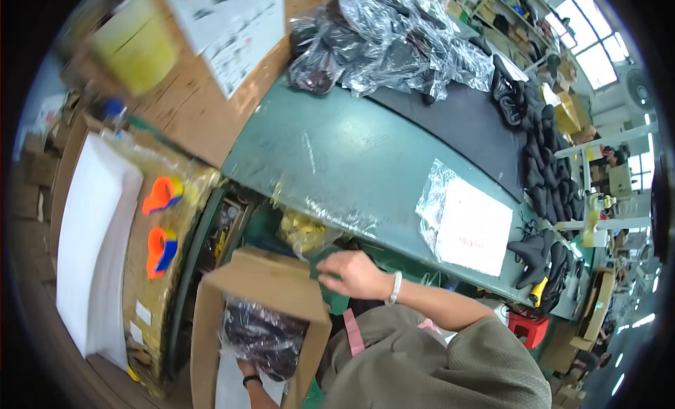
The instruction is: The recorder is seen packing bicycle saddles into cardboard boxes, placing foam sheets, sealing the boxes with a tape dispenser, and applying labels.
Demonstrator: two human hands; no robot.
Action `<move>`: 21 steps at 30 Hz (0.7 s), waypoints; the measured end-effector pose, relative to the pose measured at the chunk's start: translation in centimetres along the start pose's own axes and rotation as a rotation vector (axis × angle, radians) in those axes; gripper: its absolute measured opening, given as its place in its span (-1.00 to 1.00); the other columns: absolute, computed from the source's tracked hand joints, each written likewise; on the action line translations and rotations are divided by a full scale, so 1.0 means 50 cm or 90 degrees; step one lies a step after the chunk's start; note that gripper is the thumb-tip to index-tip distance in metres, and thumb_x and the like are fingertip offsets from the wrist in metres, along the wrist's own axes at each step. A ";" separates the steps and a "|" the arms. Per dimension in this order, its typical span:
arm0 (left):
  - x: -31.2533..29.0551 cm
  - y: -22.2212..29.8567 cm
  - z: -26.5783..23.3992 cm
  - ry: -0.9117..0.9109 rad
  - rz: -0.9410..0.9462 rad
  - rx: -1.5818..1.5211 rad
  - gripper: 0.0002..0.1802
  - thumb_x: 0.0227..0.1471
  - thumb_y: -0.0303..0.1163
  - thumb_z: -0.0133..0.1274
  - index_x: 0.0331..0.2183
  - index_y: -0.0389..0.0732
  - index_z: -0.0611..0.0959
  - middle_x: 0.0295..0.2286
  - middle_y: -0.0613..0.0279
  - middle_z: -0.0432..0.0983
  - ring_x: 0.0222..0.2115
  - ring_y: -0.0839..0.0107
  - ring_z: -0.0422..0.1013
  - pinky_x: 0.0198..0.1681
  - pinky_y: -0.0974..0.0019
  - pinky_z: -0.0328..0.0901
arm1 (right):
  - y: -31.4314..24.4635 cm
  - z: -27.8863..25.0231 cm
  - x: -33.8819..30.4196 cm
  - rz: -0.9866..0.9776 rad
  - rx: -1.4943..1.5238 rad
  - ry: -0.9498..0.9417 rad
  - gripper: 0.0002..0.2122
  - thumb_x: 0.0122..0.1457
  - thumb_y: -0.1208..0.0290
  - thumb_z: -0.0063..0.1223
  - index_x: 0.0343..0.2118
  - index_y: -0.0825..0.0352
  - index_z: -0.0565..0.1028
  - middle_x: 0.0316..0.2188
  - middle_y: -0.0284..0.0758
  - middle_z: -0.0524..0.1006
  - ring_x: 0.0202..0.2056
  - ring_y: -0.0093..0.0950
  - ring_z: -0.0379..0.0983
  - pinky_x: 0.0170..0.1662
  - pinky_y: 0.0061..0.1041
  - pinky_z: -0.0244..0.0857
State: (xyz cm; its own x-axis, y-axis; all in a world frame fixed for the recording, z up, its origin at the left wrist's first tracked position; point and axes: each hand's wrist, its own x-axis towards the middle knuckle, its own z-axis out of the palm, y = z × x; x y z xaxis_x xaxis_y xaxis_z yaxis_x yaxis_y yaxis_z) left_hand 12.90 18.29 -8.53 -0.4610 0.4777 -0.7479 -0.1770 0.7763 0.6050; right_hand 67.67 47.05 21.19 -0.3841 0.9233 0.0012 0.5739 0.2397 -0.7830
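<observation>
An open cardboard box (205, 339) stands at the lower left, its flap raised on the far side. Inside lies a clear plastic bag of dark shoes (266, 339), with white paper (230, 388) below it. My left hand (247, 369), a black band at its wrist, reaches into the box and grips the near edge of the bag; its fingertips are mostly hidden. Beside the box's upper right corner is my right hand (341, 274), wearing a pale bracelet. Its fingers are loosely bent and apart, with nothing visible between them.
A green worktable (316, 149) spans the middle, bearing bagged shoes (394, 43), a white sheet (474, 226) and black shoes (534, 254). To the left, a taped carton (148, 303) carries white foam sheeting (95, 247) and two orange tape dispensers (160, 194). A red stool (529, 329) stands right.
</observation>
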 end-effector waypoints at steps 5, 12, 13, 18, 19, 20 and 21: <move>-0.185 0.257 -0.081 0.435 -0.006 0.369 -0.61 0.20 -0.22 0.04 -0.09 -0.34 0.58 -0.22 0.03 0.56 -0.20 0.21 0.45 -0.04 0.21 0.33 | 0.469 -0.250 0.200 0.350 0.197 0.285 -0.66 0.08 0.20 0.18 -0.29 0.44 0.50 -0.49 -0.16 0.54 -0.47 -0.38 0.46 -0.32 -0.37 0.37; -0.381 0.932 0.771 0.183 0.548 0.454 -0.64 0.18 -0.45 0.08 -0.01 -0.36 0.50 -0.12 0.09 0.49 -0.07 0.35 0.39 0.07 0.29 0.26 | 0.961 -0.544 0.548 0.481 0.370 0.753 -0.17 -0.13 0.12 0.42 0.08 0.66 0.31 0.04 0.05 0.47 0.06 -0.19 0.42 0.13 -0.40 0.25; -0.366 0.992 0.934 0.074 0.587 0.393 -0.58 0.04 -0.48 0.19 -0.05 -0.37 0.51 -0.14 0.13 0.48 -0.08 0.30 0.37 0.08 0.27 0.23 | 0.974 -0.546 0.587 0.448 0.478 0.758 -0.14 -0.15 0.14 0.44 0.10 0.68 0.28 0.06 0.03 0.46 0.07 -0.19 0.41 0.15 -0.39 0.23; -0.161 1.176 1.549 -0.066 0.922 0.662 -0.15 -0.09 -0.16 0.27 0.14 -0.40 0.33 0.07 -0.28 0.31 0.14 -0.17 0.20 0.20 -0.01 0.12 | 1.091 -0.558 0.568 0.533 0.472 0.771 -0.09 -0.21 0.23 0.45 0.12 0.71 0.19 0.07 0.07 0.40 0.05 -0.18 0.41 0.13 -0.36 0.29; -0.110 1.242 1.566 0.010 1.046 0.707 -0.14 -0.09 -0.12 0.27 0.13 -0.40 0.35 0.05 -0.28 0.34 0.11 -0.19 0.23 0.17 -0.03 0.14 | 0.959 -0.559 0.604 0.432 0.638 0.660 -0.09 -0.19 0.27 0.43 0.14 0.72 0.12 0.06 0.07 0.40 0.03 -0.18 0.41 0.12 -0.34 0.29; -0.103 1.253 1.683 -0.066 0.960 0.688 -0.16 -0.10 -0.11 0.26 0.12 -0.39 0.36 0.04 -0.27 0.37 0.07 -0.20 0.28 0.15 -0.03 0.18 | 1.033 -0.542 0.601 0.606 0.408 0.770 -0.18 -0.17 0.35 0.38 0.09 0.72 0.17 0.01 0.04 0.44 0.00 -0.17 0.42 0.11 -0.31 0.28; -0.083 1.303 1.713 -0.081 0.870 0.704 -0.17 -0.10 -0.09 0.26 0.10 -0.39 0.38 0.02 -0.25 0.40 0.04 -0.21 0.32 0.13 -0.03 0.21 | 0.995 -0.529 0.618 0.543 0.452 0.738 -0.19 -0.20 0.34 0.37 0.10 0.66 0.20 0.03 0.02 0.43 0.05 -0.19 0.37 0.15 -0.30 0.23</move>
State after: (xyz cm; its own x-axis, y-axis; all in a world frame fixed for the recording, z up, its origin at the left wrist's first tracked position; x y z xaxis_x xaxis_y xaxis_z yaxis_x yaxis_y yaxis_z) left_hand 77.75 102.09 10.55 0.3118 0.9492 0.0417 0.8863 -0.3064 0.3473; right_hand 103.49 95.44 -1.30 0.7764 0.5054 -0.3765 -0.2397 -0.3156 -0.9181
